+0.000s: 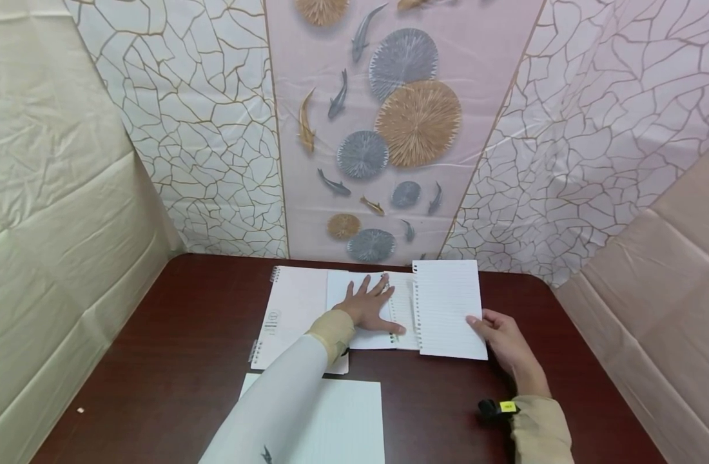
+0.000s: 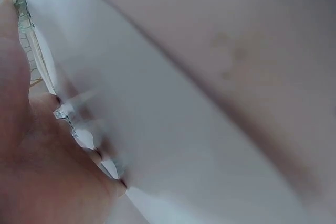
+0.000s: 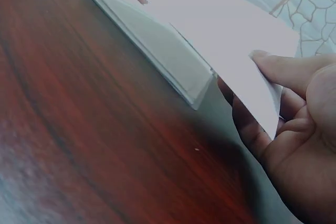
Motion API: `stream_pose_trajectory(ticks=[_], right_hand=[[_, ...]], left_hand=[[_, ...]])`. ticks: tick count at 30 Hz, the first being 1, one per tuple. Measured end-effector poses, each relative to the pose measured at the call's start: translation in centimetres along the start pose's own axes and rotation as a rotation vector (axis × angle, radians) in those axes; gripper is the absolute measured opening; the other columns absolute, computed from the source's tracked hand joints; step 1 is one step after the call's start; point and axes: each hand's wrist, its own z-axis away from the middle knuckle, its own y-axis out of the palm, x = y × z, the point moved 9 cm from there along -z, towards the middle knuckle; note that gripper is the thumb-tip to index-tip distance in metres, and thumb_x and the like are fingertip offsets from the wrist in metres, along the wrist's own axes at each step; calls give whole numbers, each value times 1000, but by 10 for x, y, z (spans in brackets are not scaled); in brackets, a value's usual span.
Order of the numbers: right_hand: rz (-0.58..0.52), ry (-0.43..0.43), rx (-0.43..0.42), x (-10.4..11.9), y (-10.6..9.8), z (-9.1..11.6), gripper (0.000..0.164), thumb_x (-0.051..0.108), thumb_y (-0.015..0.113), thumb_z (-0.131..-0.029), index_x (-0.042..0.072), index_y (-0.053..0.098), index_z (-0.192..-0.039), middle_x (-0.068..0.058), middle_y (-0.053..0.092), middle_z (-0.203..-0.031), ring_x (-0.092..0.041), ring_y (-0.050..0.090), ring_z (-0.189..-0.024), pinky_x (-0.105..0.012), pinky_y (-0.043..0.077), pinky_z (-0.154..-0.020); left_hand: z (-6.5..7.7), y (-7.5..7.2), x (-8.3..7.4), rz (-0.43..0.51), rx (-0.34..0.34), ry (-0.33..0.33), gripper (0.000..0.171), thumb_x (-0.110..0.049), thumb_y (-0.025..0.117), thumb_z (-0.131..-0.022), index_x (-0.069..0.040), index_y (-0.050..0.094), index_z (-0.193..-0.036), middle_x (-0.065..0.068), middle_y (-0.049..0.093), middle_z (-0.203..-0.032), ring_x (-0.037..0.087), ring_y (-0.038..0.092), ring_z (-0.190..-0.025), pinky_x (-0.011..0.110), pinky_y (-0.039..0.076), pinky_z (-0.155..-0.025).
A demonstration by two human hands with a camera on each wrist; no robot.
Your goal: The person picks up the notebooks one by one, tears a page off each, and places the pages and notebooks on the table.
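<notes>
An open ring-bound notebook [image 1: 366,342] lies toward the back of the table, with rings down its middle. My left hand [image 1: 367,309] presses on it with spread fingers, near the rings; in the left wrist view the hand [image 2: 47,156] lies along the binding. At the notebook's right, my right hand [image 1: 508,338] pinches a lined sheet of paper [image 1: 450,309] by its right edge. Holes run down the sheet's left edge, which overlaps the notebook's right page. In the right wrist view, thumb above and fingers below hold the sheet [image 3: 231,30], raised off the table.
A larger pale pad [image 1: 296,296] with rings on its left lies partly under the notebook. Another lined sheet [image 1: 349,419] is at the front, partly behind the left sleeve. A small white scrap [image 1: 80,410] sits at the left of the dark red table [image 1: 157,361]. Patterned cloth hangs behind.
</notes>
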Motion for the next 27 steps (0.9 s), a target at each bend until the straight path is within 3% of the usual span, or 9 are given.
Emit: stream_pose_trajectory(ticks=[8,16,22,27], right_hand=[[72,-41,-37,6,-22,6,53,37,63,-102,-8,59,-129,0,74,-89,-13,69,-79,-29,60,-66],[157,-27,-108,5,-52,15,59,40,60,-103,-7,54,-138,4,68,-98,-7,63,-83,-25,57,-68],[134,34,-171,-5,-75,22,65,40,60,-103,-9,48,-144,18,68,-90,-3,64,-81,-22,57,-66],[58,65,-216,-12,-90,26,62,39,62,-102,-8,50,-139,23,69,-81,-3,66,-75,-22,58,-62]], left_hand=[[0,-1,-2,-32,11,-1,111,-85,52,-82,-23,11,-165,0,-11,-172,36,-8,-154,65,0,-123],[-7,6,3,-34,-4,-20,115,-91,52,-75,-28,14,-164,-5,-9,-172,33,-7,-155,65,1,-122],[4,-2,-5,-29,0,7,114,-88,52,-79,-23,14,-164,-1,-8,-172,36,-5,-154,66,3,-122],[6,-5,-6,-56,-8,13,112,-85,53,-81,-20,15,-164,2,-6,-172,37,-3,-154,66,4,-122]])
